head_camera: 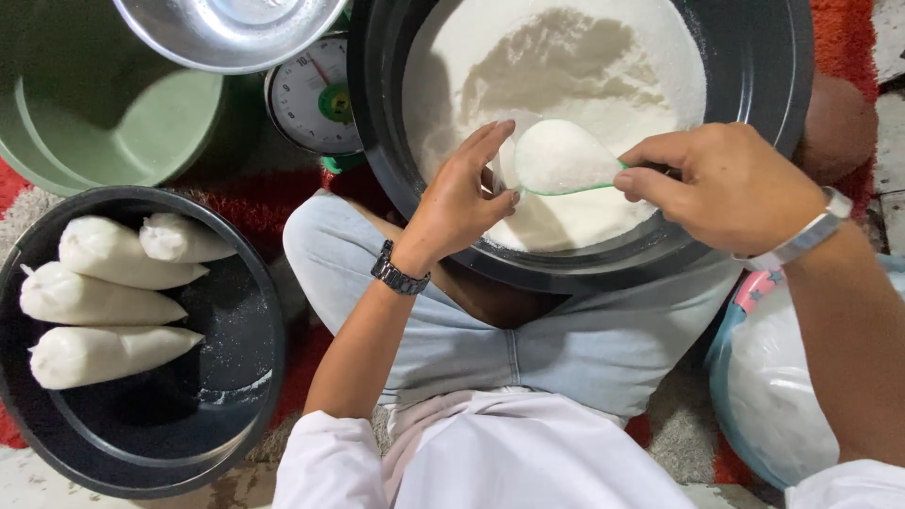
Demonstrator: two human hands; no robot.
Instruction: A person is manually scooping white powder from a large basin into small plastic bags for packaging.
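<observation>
The right hand (731, 184) pinched a green scoop (566, 160) heaped with white powder; its handle was hidden. The left hand (462, 193), fingers loosely open, touched the heap over the black basin (754, 57).

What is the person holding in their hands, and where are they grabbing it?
The right hand holds a green scoop heaped with white powder, gripping its handle end. The left hand holds nothing; its fingers rest beside the heap.

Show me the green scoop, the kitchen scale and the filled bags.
green scoop (562, 158), head view, on its heaped white powder.
kitchen scale (313, 94), head view, on the round dial face.
filled bags (99, 304), head view, on the middle bag's body.
</observation>
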